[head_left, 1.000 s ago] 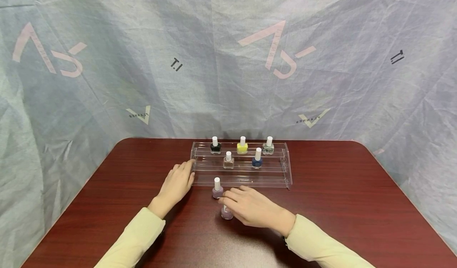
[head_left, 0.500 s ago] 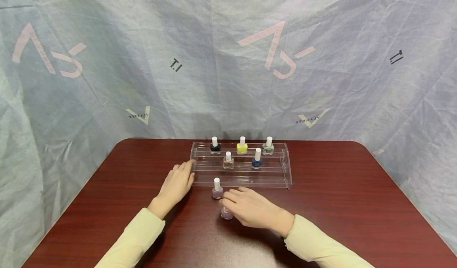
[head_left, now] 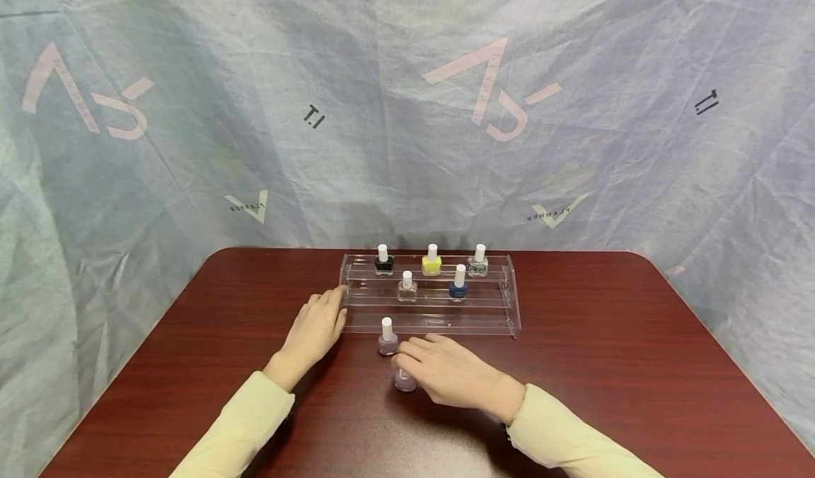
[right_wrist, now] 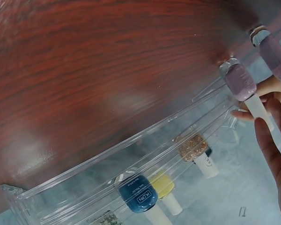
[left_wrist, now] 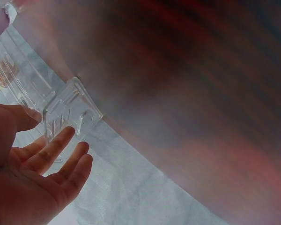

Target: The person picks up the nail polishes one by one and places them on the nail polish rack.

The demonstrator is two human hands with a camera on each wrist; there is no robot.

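Note:
A clear tiered display rack (head_left: 426, 319) stands on the table. In the head view my left hand (head_left: 313, 327) rests at its left end; the left wrist view shows loosely extended fingers (left_wrist: 54, 149) against the clear end panel (left_wrist: 70, 110), thumb near the front edge. My right hand (head_left: 446, 370) pinches the white cap of a purple nail polish bottle (head_left: 405, 380), which stands in front of the rack; the fingers mostly hide the cap. A second purple nail polish bottle (head_left: 388, 344) stands upright just beyond, close to the rack's front edge and my right fingertips.
On the rack's top tier are black (head_left: 384, 264), yellow (head_left: 431, 264) and glittery green (head_left: 478, 264) bottles. A glitter bottle (head_left: 407, 291) and a blue bottle (head_left: 458, 290) stand one tier lower. A grey printed cloth (head_left: 382, 110) hangs behind the reddish-brown table (head_left: 605, 336).

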